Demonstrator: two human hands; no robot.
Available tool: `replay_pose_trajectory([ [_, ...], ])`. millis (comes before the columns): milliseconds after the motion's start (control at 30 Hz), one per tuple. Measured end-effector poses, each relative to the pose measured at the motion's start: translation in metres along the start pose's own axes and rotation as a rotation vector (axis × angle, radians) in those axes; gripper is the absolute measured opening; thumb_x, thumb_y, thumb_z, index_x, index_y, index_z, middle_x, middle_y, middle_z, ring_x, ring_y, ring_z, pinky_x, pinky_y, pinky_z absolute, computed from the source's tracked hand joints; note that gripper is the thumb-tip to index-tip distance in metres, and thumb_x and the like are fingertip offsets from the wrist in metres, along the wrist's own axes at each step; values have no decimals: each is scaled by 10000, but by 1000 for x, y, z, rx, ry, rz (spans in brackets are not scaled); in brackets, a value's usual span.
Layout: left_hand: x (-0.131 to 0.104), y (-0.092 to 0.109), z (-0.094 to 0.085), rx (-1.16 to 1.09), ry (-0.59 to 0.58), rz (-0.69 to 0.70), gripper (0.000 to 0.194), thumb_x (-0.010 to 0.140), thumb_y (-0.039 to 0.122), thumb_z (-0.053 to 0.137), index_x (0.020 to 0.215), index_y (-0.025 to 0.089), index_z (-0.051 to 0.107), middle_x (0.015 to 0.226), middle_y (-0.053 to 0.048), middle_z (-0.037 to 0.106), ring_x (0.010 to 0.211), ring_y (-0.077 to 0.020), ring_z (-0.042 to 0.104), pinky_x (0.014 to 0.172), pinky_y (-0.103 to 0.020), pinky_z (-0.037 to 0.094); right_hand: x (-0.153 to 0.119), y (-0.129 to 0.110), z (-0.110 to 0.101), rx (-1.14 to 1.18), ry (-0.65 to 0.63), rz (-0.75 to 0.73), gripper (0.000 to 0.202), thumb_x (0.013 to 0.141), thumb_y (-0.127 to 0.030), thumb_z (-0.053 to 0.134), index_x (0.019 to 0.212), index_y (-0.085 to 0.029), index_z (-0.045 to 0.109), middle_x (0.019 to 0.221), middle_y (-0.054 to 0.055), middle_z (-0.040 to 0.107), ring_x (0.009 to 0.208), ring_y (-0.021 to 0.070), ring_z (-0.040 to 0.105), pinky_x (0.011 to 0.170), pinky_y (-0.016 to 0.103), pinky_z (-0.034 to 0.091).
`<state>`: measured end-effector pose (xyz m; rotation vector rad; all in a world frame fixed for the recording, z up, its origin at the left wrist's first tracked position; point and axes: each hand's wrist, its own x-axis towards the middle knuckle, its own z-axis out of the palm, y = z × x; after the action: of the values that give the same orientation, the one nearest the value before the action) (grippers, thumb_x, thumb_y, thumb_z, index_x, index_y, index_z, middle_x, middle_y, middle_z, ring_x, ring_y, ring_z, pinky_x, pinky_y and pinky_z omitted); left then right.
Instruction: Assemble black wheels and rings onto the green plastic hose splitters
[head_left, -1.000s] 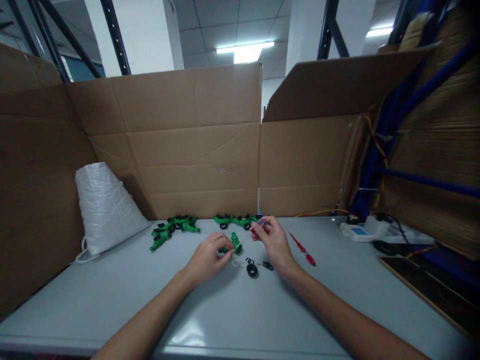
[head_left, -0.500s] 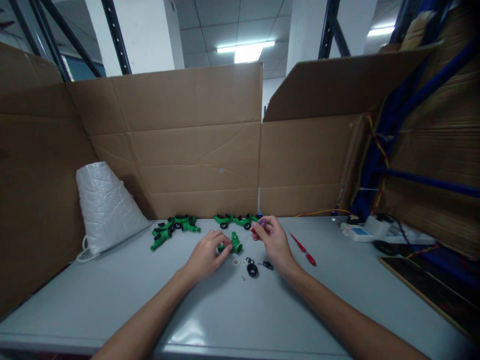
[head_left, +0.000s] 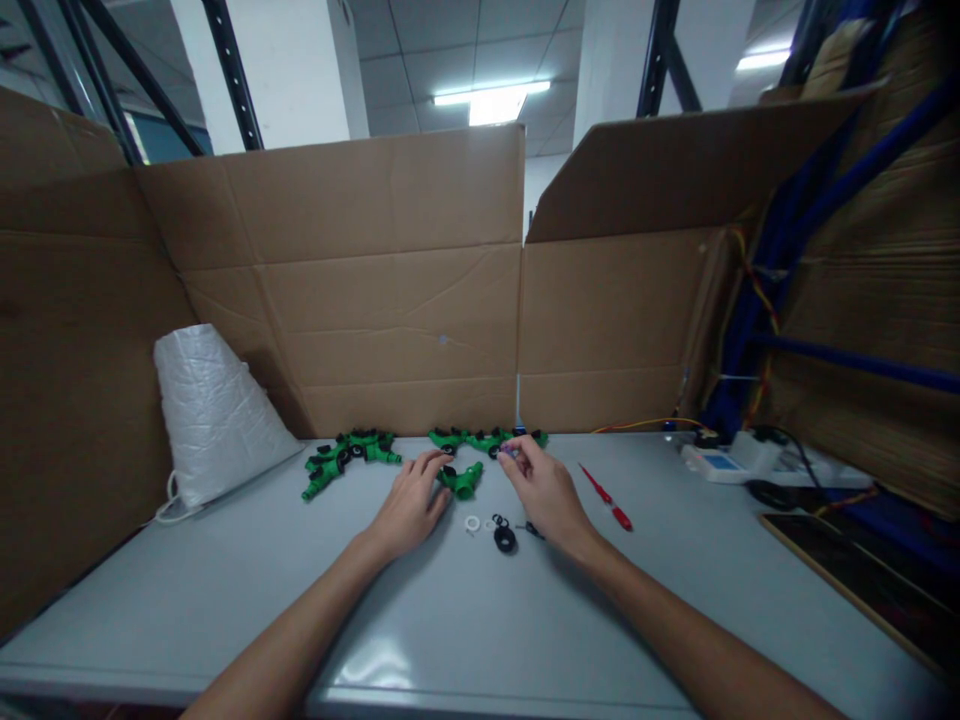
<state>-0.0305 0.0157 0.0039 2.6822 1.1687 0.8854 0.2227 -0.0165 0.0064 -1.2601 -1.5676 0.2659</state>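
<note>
My left hand (head_left: 414, 503) is at the left end of a green fitting (head_left: 466, 481), its fingers bent around a dark part at that end. To the right, my right hand (head_left: 546, 490) pinches a small purple and red item (head_left: 510, 451), partly hidden by the fingers. A white ring (head_left: 472, 523), a black round part (head_left: 505, 539) and small black rings lie in front of the fitting. Another small black part (head_left: 533, 530) lies under the edge of my right hand.
Green fittings (head_left: 351, 456) stand in a group at the back left, more (head_left: 474, 440) along the cardboard wall (head_left: 352, 330). A red screwdriver (head_left: 606, 497) lies right of my right hand. A white bag (head_left: 217, 420) and a power strip (head_left: 772, 465) flank the table.
The green fitting has turned and now lies with its wide mouth nearer me. My right hand has shifted slightly left, and the thin shaft seen before no longer shows.
</note>
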Motion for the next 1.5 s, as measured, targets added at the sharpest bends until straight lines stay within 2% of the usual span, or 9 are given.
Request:
replay_pose_trajectory([
  [167, -1, -9, 5, -11, -40, 10, 470, 1021, 204, 517, 1489, 253, 495, 1490, -118, 584, 1333, -300, 523, 1152, -522, 427, 1, 13, -5, -564, -223, 3, 150, 1052, -309, 528, 1092, -210, 633, 1092, 112, 746, 989, 273, 706, 780, 318, 456],
  [367, -1, -7, 3, -1, -47, -1, 457, 1009, 216, 550, 1465, 239, 514, 1390, -127, 638, 1260, -304, 565, 1105, -501, 451, 1, 22, -4, -790, -360, 130, 172, 1048, -271, 546, 1160, -179, 640, 1112, 143, 769, 1038, 291, 741, 789, 323, 472],
  [667, 0, -4, 5, -14, -75, -34, 327, 991, 305, 648, 1313, 248, 637, 1116, -78, 732, 1056, -278, 666, 963, -419, 485, -2, 22, -5, -821, -359, 122, 219, 1033, -273, 572, 1186, -145, 662, 1129, 164, 751, 1020, 327, 733, 785, 362, 480],
  [767, 1, -3, 6, -10, -83, -26, 296, 987, 337, 660, 1270, 253, 672, 1084, -71, 739, 1026, -272, 674, 936, -404, 487, -4, 17, -6, -856, -299, 58, 211, 1015, -272, 605, 1170, -144, 669, 1111, 175, 737, 1029, 330, 706, 817, 374, 470],
  [867, 1, -2, 6, -11, -80, -23, 258, 985, 364, 661, 1210, 245, 700, 1066, -74, 744, 1016, -272, 670, 927, -398, 487, -5, 4, -5, -816, -229, -79, 144, 1021, -243, 587, 1119, -171, 666, 1106, 163, 717, 1054, 320, 659, 870, 386, 445],
  [1000, 0, -2, 7, -10, -78, -23, 238, 985, 364, 653, 1172, 227, 711, 1079, -89, 746, 1017, -270, 667, 924, -387, 490, -13, -18, 0, -529, -366, -326, 124, 1060, -285, 556, 1014, -217, 649, 1070, 82, 697, 1050, 270, 610, 908, 365, 422],
  [1100, 1, -2, 8, 5, -85, -23, 202, 981, 341, 652, 1133, 226, 716, 1086, -88, 743, 1025, -271, 664, 911, -378, 492, -23, -28, 6, -427, -494, -444, 117, 1058, -306, 579, 1037, -229, 664, 1094, 71, 686, 1085, 268, 580, 936, 379, 401],
  [1267, 2, -2, 8, 9, -95, -24, 189, 983, 347, 644, 1102, 223, 724, 1091, -92, 738, 1035, -268, 663, 898, -365, 497, -29, -27, 8, -416, -609, -466, 158, 1076, -286, 544, 1099, -261, 699, 1119, 64, 680, 1105, 265, 557, 939, 397, 379],
  [1500, 3, 3, 4, -6, -97, -30, 204, 986, 367, 641, 1111, 230, 727, 1078, -89, 742, 1014, -268, 662, 890, -367, 497, -25, -23, 6, -398, -648, -443, 194, 1084, -260, 533, 1102, -281, 725, 1093, 52, 697, 1103, 253, 567, 930, 387, 368],
])
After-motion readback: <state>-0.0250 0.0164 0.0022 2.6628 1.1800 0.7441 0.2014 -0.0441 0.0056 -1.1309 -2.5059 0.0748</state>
